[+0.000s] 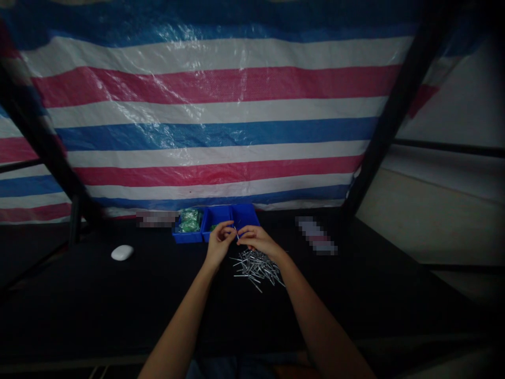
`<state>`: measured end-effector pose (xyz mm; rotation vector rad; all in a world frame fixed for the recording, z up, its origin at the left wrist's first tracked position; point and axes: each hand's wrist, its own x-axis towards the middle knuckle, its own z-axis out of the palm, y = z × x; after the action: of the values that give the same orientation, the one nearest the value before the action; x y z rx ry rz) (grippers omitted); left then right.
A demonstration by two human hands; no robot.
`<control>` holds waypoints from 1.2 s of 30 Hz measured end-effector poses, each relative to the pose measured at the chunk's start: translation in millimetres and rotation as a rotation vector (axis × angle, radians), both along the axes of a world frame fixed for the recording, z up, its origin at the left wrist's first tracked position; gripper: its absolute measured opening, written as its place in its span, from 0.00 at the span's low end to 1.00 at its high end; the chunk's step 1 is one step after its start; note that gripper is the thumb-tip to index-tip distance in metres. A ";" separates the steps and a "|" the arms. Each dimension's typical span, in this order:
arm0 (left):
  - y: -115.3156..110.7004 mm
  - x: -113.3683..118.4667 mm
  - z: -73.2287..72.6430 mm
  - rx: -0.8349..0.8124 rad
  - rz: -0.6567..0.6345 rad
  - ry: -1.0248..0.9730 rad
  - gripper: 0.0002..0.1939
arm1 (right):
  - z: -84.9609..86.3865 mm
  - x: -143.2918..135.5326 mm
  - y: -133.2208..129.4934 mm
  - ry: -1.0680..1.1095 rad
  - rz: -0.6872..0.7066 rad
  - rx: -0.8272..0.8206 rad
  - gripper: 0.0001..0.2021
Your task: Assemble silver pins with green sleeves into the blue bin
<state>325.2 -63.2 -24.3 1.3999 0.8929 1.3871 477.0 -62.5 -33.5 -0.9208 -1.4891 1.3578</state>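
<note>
My left hand and my right hand meet just in front of the blue bins. A thin, shiny metal rod stands nearly upright between the fingertips, pinched by my right hand. The fingers of my left hand are closed close beside it; what they grip is too small to make out. Below my right hand lies a loose pile of similar metal rods, partly covered by the wrist. Behind the hands, the left blue bin holds green packets in clear plastic. A bit of green shows in the middle blue bin.
The right blue bin is partly hidden by my hands. A white rounded object lies on the black table at left. Blurred-out flat items lie at right and back left. A striped sheet hangs behind, between dark posts.
</note>
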 end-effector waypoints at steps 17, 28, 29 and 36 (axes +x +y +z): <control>-3.0 2.1 2.1 0.057 0.043 0.155 0.12 | 6.0 -2.9 -3.4 -0.051 -0.033 0.024 0.09; -4.6 4.4 -1.8 0.133 -0.014 0.260 0.12 | -3.1 2.5 8.1 -0.012 -0.199 0.035 0.11; -5.0 4.8 -2.6 0.147 -0.018 0.281 0.12 | -2.0 2.8 8.1 0.000 -0.222 0.035 0.11; -10.4 6.8 -5.0 0.252 0.002 0.474 0.11 | 1.2 2.5 6.1 0.062 -0.239 0.047 0.12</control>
<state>331.9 -73.5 -29.4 1.9716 1.0408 1.2173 479.6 -56.4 -32.3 -0.9839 -1.3132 1.1627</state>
